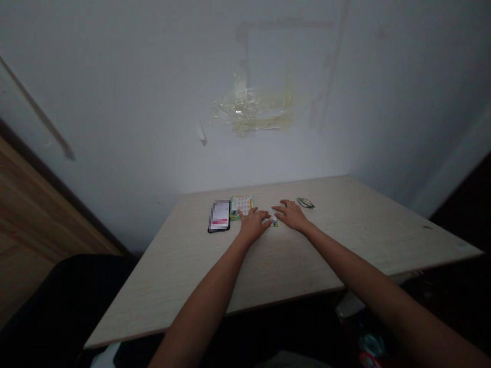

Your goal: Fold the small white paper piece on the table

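Observation:
My left hand (253, 223) rests low over the table, with its thumb and forefinger at the left side of a small printed card (275, 223) coloured white, green and blue. Its other fingers are spread toward a green-edged printed sheet (241, 203) with rows of small pictures or figures. From the other side, my right hand (293, 215) has its thumb and forefinger closed at the card's right and upper part, the rest of its fingers curved above the tabletop. Fingers cover much of the card, and its print is too small to read.
A phone (220, 216) with a lit, blurred screen lies left of the sheet. Behind my right hand is a small green-and-white packet (306, 203). The pale wooden table (184, 255) meets a wall (153, 128) bearing old tape. A dark chair-like shape (84, 296) stands at left.

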A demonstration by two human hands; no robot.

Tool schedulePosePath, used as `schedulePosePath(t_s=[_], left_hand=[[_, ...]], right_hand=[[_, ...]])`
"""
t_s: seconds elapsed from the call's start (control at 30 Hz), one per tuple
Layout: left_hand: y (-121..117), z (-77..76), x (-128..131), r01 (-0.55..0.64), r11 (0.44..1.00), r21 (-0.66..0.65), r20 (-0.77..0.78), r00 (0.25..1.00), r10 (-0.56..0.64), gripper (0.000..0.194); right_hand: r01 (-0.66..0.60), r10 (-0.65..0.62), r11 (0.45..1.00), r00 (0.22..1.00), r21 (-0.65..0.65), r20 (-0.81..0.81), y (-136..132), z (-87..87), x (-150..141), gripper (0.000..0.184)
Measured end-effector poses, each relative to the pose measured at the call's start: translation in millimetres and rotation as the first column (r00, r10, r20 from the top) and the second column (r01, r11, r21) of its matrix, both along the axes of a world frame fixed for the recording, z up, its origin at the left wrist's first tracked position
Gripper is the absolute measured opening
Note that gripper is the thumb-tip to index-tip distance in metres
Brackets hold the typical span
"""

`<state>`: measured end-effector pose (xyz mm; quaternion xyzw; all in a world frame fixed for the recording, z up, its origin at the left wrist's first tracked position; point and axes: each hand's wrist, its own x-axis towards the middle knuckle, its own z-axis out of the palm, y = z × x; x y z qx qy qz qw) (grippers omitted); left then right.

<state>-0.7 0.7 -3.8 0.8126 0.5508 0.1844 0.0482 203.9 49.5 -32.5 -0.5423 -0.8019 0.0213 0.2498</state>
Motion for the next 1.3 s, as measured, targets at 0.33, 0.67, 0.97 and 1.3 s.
schedulePosePath(t_s=[0.33,0.67,0.97,1.3], left_hand=[[-0.8,0.5,1.4,-0.111,0.994,0.022,-0.073,0.991,0.112,0.051],[1.7,-0.9,-0.4,-0.1,0.995,0.013,-0.029,0.995,0.101,0.048],[0.5,3.4,1.3,-0.106,0.994,-0.028,0.063,0.992,0.108,0.046],[2.7,3.7,-1.4,-0.1,0.992,0.082,0.219,0.972,0.08,0.04]], right_hand=[[-0.063,0.069,0.997,0.988,0.042,-0.141,7.1,-6.4,10.3,0.034],[-0.066,0.076,0.996,0.979,0.055,-0.19,12.6,-11.0,14.0,0.026],[-0.076,0.084,0.996,0.98,0.049,-0.181,8.0,-7.7,13.8,0.026],[-0.114,0.128,0.99,0.973,0.081,-0.192,1.7,-4.9,13.2,0.034]])
